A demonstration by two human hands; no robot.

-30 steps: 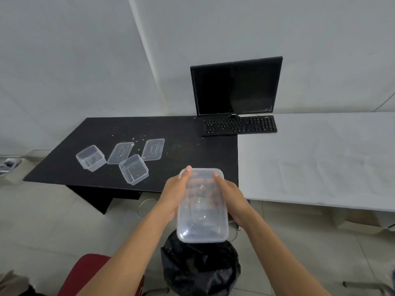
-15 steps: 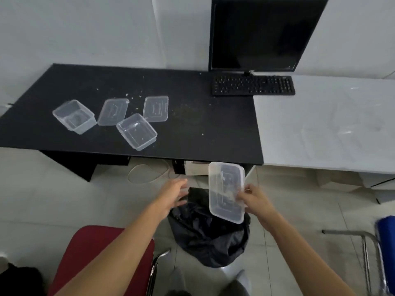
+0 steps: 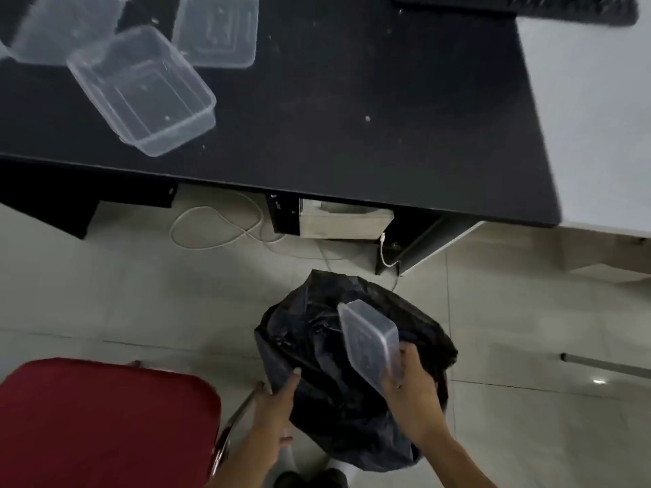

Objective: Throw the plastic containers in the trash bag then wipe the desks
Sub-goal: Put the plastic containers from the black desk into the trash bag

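Over the black trash bag (image 3: 355, 392) on the tiled floor, the right hand (image 3: 412, 392) grips a clear plastic container (image 3: 370, 338) by its lower end, holding it tilted just above the bag's mouth. The left hand (image 3: 278, 403) pinches the bag's near-left edge, fingers closed on the plastic. On the black table (image 3: 352, 118) above, an open clear tub (image 3: 142, 89) sits near the front edge, with a flat lid (image 3: 215, 29) just behind it and another clear piece (image 3: 60, 26) at the upper left, partly cut off. A white table (image 3: 595, 110) adjoins the black one on the right. A red chair seat (image 3: 102, 424) stands beside the left forearm.
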